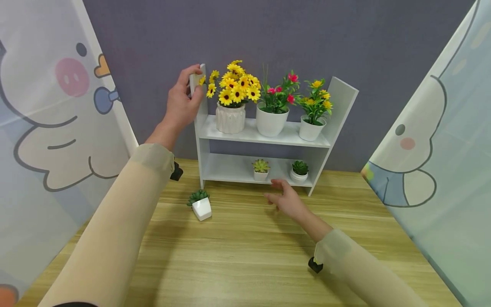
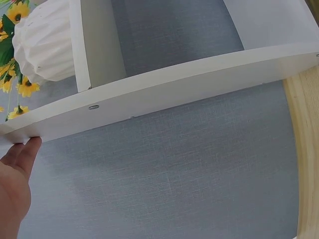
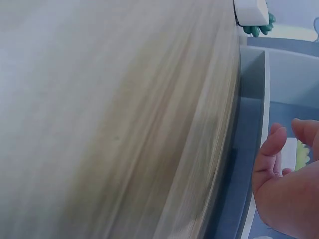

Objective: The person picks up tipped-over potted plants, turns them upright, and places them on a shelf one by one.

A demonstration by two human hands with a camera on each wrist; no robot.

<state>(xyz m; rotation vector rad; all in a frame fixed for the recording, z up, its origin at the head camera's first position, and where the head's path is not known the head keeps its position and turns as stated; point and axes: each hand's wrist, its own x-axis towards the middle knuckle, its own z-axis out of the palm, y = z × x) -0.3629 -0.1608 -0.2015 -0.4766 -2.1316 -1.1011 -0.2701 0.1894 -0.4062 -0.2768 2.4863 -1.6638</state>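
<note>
My left hand (image 1: pixel 184 100) holds the upper end of the left side panel of a white two-tier shelf (image 1: pixel 264 138). In the left wrist view, fingertips (image 2: pixel 31 144) touch the panel's outer face. My right hand (image 1: pixel 287 200) is before the lower tier's front edge, its thumb and fingers apart and nothing between them. Just beyond it, a small light-green succulent (image 1: pixel 261 166) in a white pot stands on the lower tier. Right of that is a dark-green succulent (image 1: pixel 300 167) in a round white pot. Another potted succulent (image 1: pixel 202 209) lies tipped over on the table, front left of the shelf.
The upper tier bears yellow daisies (image 1: pixel 234 89) in a ribbed pot, a pink-flowered plant (image 1: pixel 273 121) and a smaller yellow-orange flowered plant (image 1: pixel 312 128). Behind the shelf is a grey wall (image 1: pixel 276 34). Cartoon-printed panels flank the wooden table (image 1: pixel 238 260).
</note>
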